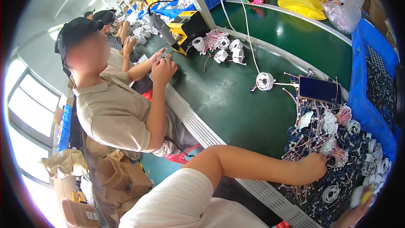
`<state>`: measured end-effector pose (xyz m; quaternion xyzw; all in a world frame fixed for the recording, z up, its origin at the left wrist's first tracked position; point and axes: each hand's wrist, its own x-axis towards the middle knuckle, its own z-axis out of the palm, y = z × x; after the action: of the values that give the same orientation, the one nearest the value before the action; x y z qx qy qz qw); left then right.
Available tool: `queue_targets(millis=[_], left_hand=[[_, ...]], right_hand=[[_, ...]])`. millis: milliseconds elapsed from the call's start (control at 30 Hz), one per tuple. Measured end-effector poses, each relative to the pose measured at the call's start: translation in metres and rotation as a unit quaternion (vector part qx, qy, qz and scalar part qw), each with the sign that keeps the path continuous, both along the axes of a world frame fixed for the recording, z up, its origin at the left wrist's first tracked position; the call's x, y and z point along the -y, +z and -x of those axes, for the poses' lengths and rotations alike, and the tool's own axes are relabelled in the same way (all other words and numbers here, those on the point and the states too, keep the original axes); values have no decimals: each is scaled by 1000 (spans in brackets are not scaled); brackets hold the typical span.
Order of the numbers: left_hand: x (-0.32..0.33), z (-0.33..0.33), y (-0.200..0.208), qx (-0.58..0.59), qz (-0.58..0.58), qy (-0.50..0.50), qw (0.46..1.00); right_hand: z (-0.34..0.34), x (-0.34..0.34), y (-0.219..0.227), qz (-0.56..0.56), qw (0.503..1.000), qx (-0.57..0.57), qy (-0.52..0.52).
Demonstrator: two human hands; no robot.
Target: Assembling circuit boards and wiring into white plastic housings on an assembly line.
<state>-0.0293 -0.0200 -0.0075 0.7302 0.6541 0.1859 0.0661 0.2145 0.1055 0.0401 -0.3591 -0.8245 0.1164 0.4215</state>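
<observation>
In the head view, the dark-screened phone (319, 89) lies on the green bench (236, 118). Directly below the phone, the left hand (312, 169) reaches into a heap of small dark circuit boards (352, 145), beside bundled wires with white connectors (335, 154); its fingers are curled, but I cannot tell whether they pinch anything. Farther below and right of the phone, the right hand (353, 216) is at a white cylindrical housing (357, 196); blur near the rim hides whether its fingers grip. Left of the phone sits a wired white housing (265, 81). Farther left, a co-worker (114, 105) holds a round part (163, 56).
</observation>
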Motion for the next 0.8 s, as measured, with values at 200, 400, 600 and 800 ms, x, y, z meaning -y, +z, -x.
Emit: queue_targets(millis=[200, 400, 600, 800], left_hand=[[11, -7, 2, -43, 24, 9, 999], [30, 14, 26, 65, -56, 42, 995], [62, 38, 34, 426, -72, 195, 881], [70, 28, 27, 561, -37, 166, 810]], right_hand=[[66, 97, -12, 313, 946, -31, 81], [90, 112, -35, 282, 935, -153, 149], [126, 101, -24, 247, 945, -99, 191], [124, 105, -25, 159, 971, 22, 177]])
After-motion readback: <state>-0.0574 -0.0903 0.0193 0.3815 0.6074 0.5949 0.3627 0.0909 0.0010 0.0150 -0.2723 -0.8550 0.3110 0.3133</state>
